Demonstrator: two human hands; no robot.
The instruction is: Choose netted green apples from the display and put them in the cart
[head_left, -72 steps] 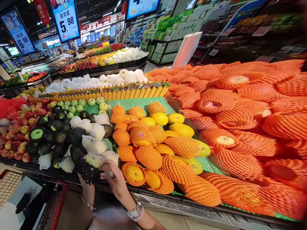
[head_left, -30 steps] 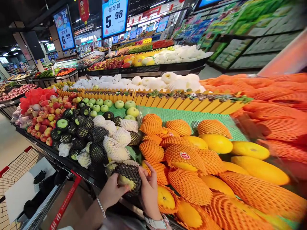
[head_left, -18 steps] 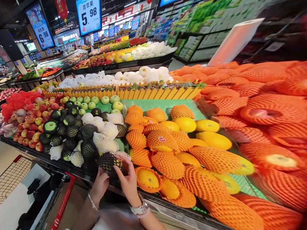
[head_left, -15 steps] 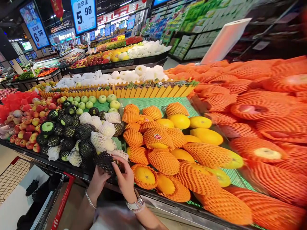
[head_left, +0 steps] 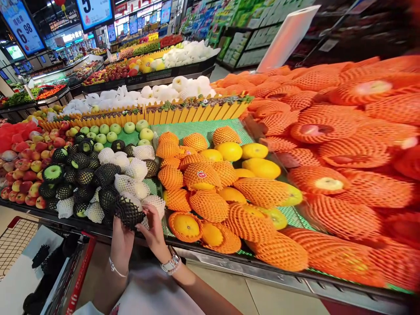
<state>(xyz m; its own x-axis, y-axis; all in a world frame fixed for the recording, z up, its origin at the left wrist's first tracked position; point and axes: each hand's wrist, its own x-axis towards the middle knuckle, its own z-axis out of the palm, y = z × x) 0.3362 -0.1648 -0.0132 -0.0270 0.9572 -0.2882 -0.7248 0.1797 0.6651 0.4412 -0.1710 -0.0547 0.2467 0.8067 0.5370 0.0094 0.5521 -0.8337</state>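
Observation:
A fruit in a black foam net [head_left: 129, 212] is held up at the front edge of the display; the net hides what fruit it is. My left hand [head_left: 123, 236] is closed around its lower left side, fingers partly hidden. On the other side, my right hand [head_left: 154, 229] has its thumb and forefinger at the fruit's right edge, closed lightly on it. Just behind my right fingers lies a fruit in a white foam net [head_left: 155, 204]. Green apples in black nets [head_left: 52, 173] are heaped to the left.
Orange-netted melons [head_left: 209, 205] and bare yellow melons [head_left: 229, 151] lie to the right, beside larger red-orange netted fruit [head_left: 354, 218]. Red apples [head_left: 24, 175] are at the far left. A yellow picket divider [head_left: 197, 111] runs behind. A shopping cart with a red handle [head_left: 82, 271] stands lower left.
The view has shifted, so the display sits further left and higher. The black-netted fruit has turned in my hands, and my right fingers have moved from its top to its right edge.

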